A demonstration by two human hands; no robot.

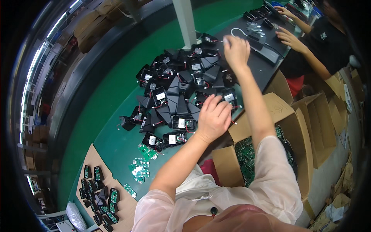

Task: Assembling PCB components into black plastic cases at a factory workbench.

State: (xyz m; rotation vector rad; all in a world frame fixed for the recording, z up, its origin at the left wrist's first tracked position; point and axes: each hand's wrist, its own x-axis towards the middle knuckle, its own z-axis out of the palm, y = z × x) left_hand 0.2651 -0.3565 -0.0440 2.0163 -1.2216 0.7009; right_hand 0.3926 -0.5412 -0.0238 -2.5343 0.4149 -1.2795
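Observation:
Black plastic housings with red wires and pale square parts lie heaped on the green table. My left hand is at the near right side of the heap, its bent fingers apart beside a black housing. Whether its fingertips touch that housing is hard to see. Farther off, my right hand reaches past the heap with its fingers curled together. Nearest to it is another housing with a red wire. Anything between the right fingertips is hidden.
Green circuit boards lie near left, beside cardboard with small black pieces holding boards. An open carton of boards stands by my right arm. A metal post rises behind the heap. A co-worker's hands are at far right.

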